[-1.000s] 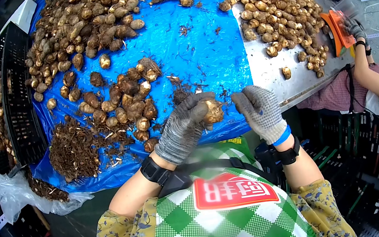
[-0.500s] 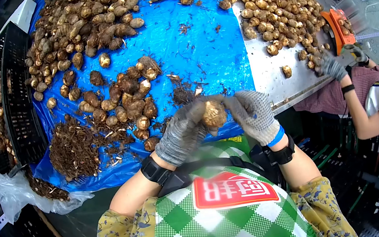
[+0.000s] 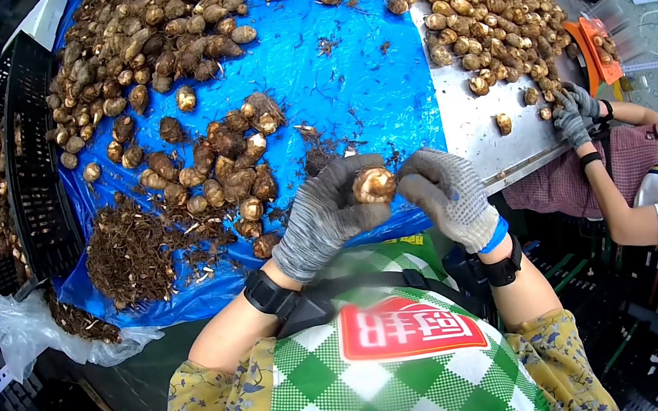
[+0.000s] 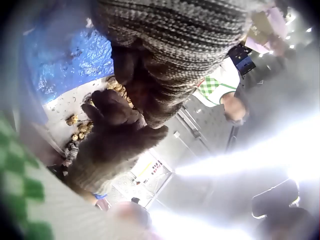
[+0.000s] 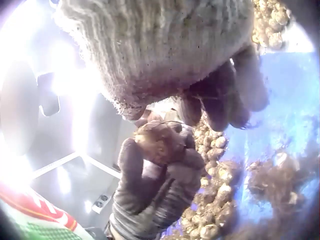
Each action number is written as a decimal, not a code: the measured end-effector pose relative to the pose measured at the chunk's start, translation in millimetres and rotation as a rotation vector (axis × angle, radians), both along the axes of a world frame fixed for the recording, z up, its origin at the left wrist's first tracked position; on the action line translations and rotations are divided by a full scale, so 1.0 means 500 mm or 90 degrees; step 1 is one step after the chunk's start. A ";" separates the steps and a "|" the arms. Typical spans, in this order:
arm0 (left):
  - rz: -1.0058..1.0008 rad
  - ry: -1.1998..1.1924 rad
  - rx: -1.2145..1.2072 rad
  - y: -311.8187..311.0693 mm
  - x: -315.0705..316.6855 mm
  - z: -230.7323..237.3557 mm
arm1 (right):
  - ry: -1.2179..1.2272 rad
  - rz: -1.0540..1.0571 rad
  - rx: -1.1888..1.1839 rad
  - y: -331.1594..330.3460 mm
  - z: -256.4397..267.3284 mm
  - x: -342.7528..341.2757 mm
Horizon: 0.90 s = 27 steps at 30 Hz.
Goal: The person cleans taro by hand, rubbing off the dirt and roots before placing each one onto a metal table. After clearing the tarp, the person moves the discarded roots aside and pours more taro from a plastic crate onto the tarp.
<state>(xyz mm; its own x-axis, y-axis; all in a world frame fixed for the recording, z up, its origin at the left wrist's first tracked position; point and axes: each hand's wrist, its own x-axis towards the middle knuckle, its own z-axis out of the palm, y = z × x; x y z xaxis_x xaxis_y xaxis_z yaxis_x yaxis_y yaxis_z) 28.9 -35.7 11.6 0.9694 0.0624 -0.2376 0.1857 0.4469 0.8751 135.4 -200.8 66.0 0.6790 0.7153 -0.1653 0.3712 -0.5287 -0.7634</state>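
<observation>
My gloved left hand [image 3: 316, 223] holds a brown, ringed taro corm [image 3: 374, 186] between thumb and fingers, over the table's near edge. Close at the corm's right side is my gloved right hand [image 3: 452, 196], its fingers loosely bent. In the right wrist view, the thumb of that hand stands apart from its fingers, and the corm [image 5: 159, 144] shows below them in the left glove [image 5: 155, 200]. Fine root strands hang by the right fingertips. The left wrist view has the corm hidden behind the gloves.
A blue sheet [image 3: 327, 85] carries a large heap of unpeeled corms [image 3: 148, 40], a smaller group [image 3: 224, 166] and a root pile [image 3: 128, 254]. More corms [image 3: 488, 17] lie on the metal table. Black crates [image 3: 39, 165] stand left; another person [image 3: 635, 183] works at right beside an orange scale [image 3: 596, 51].
The corm has been turned in my left hand, and a pale ringed face now shows. My right hand closed in on it, then drew slightly away. The other person's hands moved to the table corms.
</observation>
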 end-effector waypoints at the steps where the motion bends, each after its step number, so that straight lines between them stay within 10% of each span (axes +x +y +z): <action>1: 0.010 -0.026 0.039 -0.003 0.001 -0.002 | 0.088 -0.026 -0.044 0.008 0.012 -0.007; 4: -0.031 -0.148 0.422 0.007 0.007 0.003 | -0.094 0.015 -0.063 0.037 0.029 -0.030; 16: -0.043 -0.009 0.086 0.004 -0.005 0.020 | -0.068 -0.008 0.121 -0.011 -0.041 -0.013; 27: -0.109 -0.129 0.546 0.013 0.005 0.030 | -0.215 0.151 -0.020 0.018 0.002 -0.022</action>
<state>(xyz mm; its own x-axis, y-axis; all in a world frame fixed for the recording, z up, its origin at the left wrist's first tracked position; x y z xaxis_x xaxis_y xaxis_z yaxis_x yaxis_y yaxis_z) 31.2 -29.0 26.3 1.0000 -0.0098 0.0000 -0.0038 -0.3948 0.9188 124.3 -191.7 67.0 0.5159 0.8565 0.0147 0.7124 -0.4195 -0.5625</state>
